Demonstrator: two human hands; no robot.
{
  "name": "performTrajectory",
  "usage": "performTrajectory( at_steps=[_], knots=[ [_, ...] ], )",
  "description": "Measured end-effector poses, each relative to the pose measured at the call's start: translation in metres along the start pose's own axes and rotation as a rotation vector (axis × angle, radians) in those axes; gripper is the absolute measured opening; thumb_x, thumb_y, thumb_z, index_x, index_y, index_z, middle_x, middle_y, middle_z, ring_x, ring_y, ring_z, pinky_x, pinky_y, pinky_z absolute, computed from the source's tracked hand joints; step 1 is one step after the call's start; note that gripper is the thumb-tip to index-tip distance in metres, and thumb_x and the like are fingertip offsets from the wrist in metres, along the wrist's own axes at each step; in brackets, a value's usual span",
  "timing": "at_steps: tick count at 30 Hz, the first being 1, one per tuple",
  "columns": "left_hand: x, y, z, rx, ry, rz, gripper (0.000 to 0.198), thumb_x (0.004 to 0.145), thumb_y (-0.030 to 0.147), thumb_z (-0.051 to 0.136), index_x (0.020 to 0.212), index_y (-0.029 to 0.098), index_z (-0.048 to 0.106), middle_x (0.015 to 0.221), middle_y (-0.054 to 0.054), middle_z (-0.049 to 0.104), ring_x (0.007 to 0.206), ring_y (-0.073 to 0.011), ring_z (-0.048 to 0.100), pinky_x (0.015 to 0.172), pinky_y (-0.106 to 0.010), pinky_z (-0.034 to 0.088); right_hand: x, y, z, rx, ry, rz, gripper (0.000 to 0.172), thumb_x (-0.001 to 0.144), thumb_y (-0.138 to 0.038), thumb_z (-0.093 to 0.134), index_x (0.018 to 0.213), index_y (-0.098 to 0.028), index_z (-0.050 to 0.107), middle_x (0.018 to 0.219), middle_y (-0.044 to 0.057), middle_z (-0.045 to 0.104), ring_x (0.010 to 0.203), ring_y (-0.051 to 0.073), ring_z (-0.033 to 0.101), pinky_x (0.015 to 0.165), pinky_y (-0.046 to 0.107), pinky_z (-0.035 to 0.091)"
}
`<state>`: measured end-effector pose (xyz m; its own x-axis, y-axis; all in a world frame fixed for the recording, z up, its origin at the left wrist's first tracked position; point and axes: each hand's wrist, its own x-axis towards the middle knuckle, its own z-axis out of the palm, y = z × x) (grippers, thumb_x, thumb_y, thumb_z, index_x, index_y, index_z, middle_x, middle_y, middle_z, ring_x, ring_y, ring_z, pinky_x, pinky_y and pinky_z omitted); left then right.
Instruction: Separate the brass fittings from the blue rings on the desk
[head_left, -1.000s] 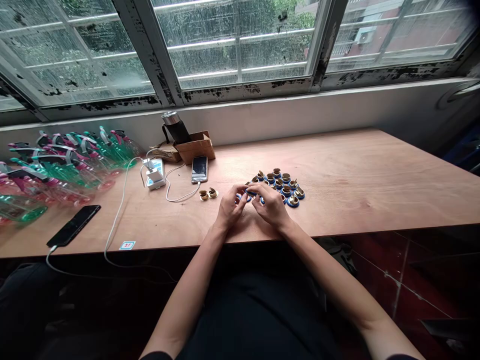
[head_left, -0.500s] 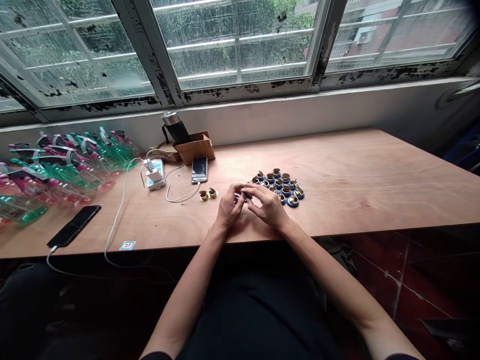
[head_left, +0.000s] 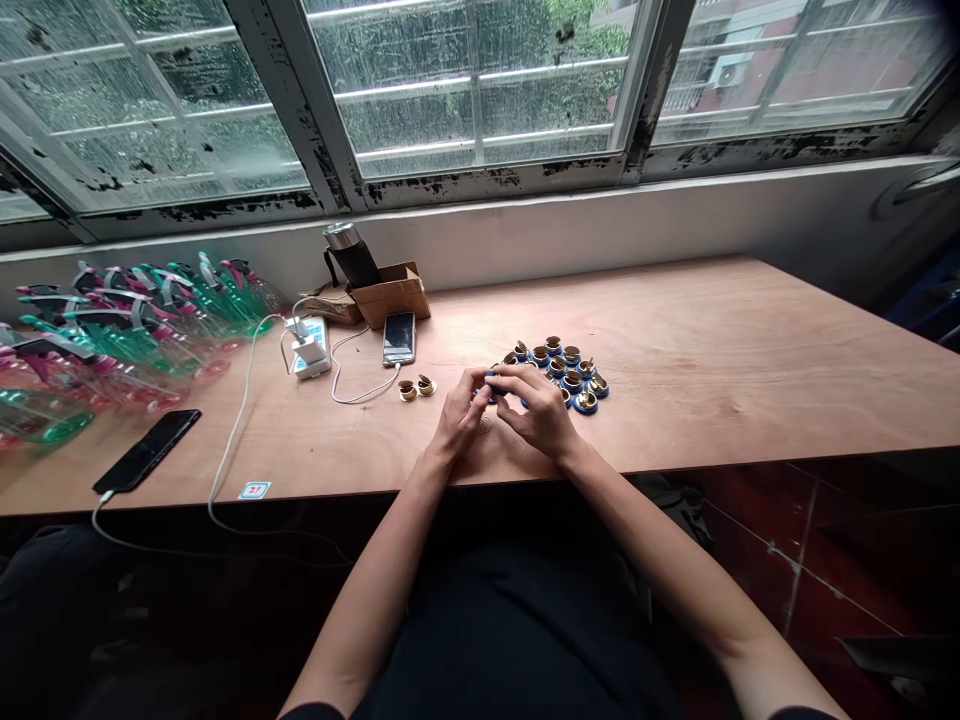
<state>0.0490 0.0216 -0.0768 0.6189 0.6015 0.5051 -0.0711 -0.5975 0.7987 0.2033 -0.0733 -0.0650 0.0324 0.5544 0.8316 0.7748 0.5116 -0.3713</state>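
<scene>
Left grip [head_left: 456, 412] and right grip [head_left: 546, 412], both nearly closed, are pinching a small blue piece [head_left: 494, 379] over the light-brown wooden counter [head_left: 720, 370].

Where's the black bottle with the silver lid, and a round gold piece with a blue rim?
Black cylindrical bottle with silver lid [head_left: 358, 264]: head view, on its black side.
Round gold piece with blue rim [head_left: 586, 401]: head view, on its gold middle.

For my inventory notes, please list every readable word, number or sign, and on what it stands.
"21": red, on the sticker near the table's front edge; last digit blurred, possibly 7.
Power strip: blue markings, too small to read.
No other readable text.
</scene>
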Motion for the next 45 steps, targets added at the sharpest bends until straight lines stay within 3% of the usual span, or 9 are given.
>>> performTrajectory(
  at_steps=[4, 9, 24, 32, 41, 45],
  knots=[
    [0.001, -0.002, 0.001, 0.039, 0.005, 0.014, 0.034, 0.105, 0.047, 0.052, 0.125, 0.019, 0.058, 0.109, -0.008, 0.071, 0.08, -0.0158, 0.067, 0.072, -0.03, 0.054, 0.0, -0.001, -0.001, 0.01, -0.015, 0.01, 0.038, 0.094, -0.012, 0.063, 0.128, -0.028, 0.067, 0.128, 0.008, 0.072, 0.122, 0.027, 0.068, 0.106, 0.049, 0.059],
    [0.001, -0.003, 0.001, 0.042, 0.018, 0.03, 0.033, 0.101, 0.046, 0.061, 0.121, 0.02, 0.057, 0.104, -0.007, 0.07, 0.087, -0.0188, 0.069, 0.071, -0.029, 0.053, 0.0, -0.001, -0.001, 0.007, -0.037, 0.038, 0.047, 0.092, -0.011, 0.062, 0.136, -0.028, 0.061, 0.133, 0.009, 0.07, 0.127, 0.028, 0.066, 0.11, 0.049, 0.057],
    [0.001, -0.005, 0.006, 0.09, 0.034, 0.056, 0.025, 0.099, 0.039, 0.063, 0.114, 0.021, 0.055, 0.096, -0.002, 0.067, 0.074, -0.0134, 0.063, 0.065, -0.025, 0.05, -0.003, 0.002, 0.001, -0.007, -0.085, 0.021, 0.046, 0.091, -0.006, 0.056, 0.134, -0.023, 0.062, 0.131, 0.011, 0.071, 0.126, 0.027, 0.066, 0.109, 0.047, 0.056],
    [-0.001, -0.009, 0.008, 0.185, 0.035, 0.077, 0.024, 0.099, 0.033, 0.059, 0.12, 0.022, 0.056, 0.09, 0.0, 0.064, 0.067, -0.0112, 0.06, 0.064, -0.024, 0.05, -0.001, 0.002, -0.004, 0.035, -0.047, 0.097, 0.037, 0.094, -0.007, 0.052, 0.124, -0.023, 0.067, 0.118, 0.009, 0.075, 0.114, 0.025, 0.07, 0.102, 0.042, 0.057],
    [-0.001, 0.0, 0.005, 0.261, 0.226, 0.101, 0.027, 0.098, 0.036, 0.06, 0.12, 0.022, 0.061, 0.089, -0.002, 0.066, 0.077, -0.0154, 0.065, 0.069, -0.026, 0.052, 0.0, -0.003, -0.003, 0.012, -0.042, 0.178, 0.04, 0.105, -0.017, 0.047, 0.143, -0.025, 0.057, 0.13, 0.011, 0.071, 0.121, 0.026, 0.068, 0.107, 0.044, 0.056],
    [-0.001, 0.002, 0.004, 0.218, 0.333, 0.071, 0.028, 0.104, 0.04, 0.048, 0.121, 0.021, 0.06, 0.094, -0.004, 0.069, 0.08, -0.0171, 0.068, 0.072, -0.029, 0.054, 0.001, -0.003, -0.004, 0.038, -0.008, 0.198, 0.032, 0.107, -0.023, 0.049, 0.138, -0.024, 0.059, 0.125, 0.012, 0.071, 0.119, 0.026, 0.069, 0.104, 0.043, 0.058]
  ],
)
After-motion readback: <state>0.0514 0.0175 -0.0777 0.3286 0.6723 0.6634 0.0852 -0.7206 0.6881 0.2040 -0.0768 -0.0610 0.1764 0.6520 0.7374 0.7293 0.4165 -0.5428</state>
